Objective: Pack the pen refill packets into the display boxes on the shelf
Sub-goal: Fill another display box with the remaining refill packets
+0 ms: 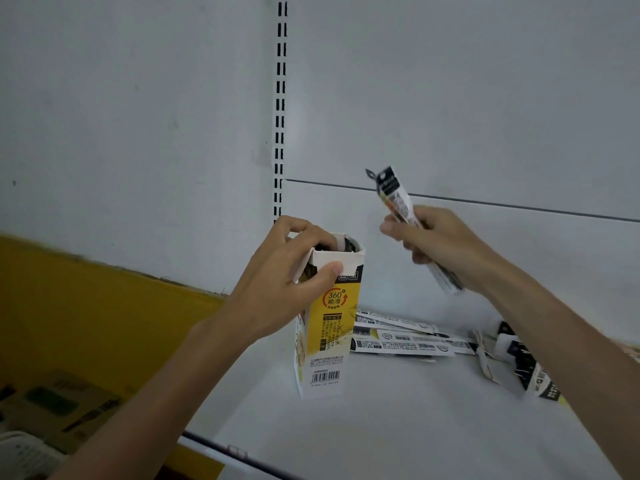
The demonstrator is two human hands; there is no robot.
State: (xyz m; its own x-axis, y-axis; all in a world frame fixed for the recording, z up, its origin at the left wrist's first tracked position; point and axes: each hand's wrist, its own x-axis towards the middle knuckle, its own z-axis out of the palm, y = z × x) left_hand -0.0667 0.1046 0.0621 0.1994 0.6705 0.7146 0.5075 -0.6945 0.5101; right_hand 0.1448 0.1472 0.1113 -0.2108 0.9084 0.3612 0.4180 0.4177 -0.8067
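Observation:
A tall yellow and white display box (329, 334) stands upright on the white shelf (398, 417), its top open with dark packets inside. My left hand (287, 275) grips the box at its top rim, thumb on the front flap. My right hand (440, 244) holds a long pen refill packet (393, 192) tilted in the air, up and to the right of the box opening. Several more refill packets (401, 341) lie flat on the shelf behind the box, to its right.
Another black and white box or packet (530, 368) lies at the right, partly behind my right forearm. A slotted upright rail (280, 98) runs up the white back wall. Left of the shelf are a yellow panel (86, 313) and cardboard boxes (52, 410) lower down.

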